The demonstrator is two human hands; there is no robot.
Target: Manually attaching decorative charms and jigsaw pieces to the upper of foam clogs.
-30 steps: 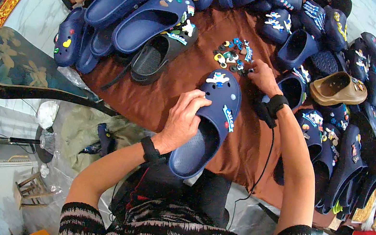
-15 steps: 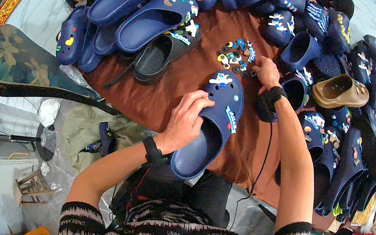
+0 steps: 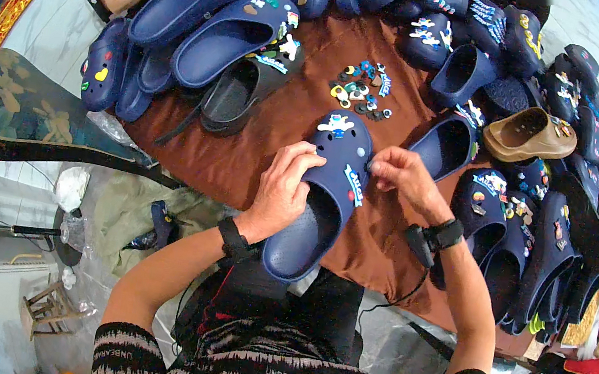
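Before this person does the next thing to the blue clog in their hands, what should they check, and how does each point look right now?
1. Navy clog steadied: left hand grips its side; ok.
2. Right hand in place: fingertips at the clog's toe edge; ok.
3. Charm between the right fingertips: too small to see; cannot tell.
4. Spare charms within reach: a pile lies on the brown cloth just beyond the toe; ok.
5. Room around the clog: another navy clog sits close by the right hand; not ok.
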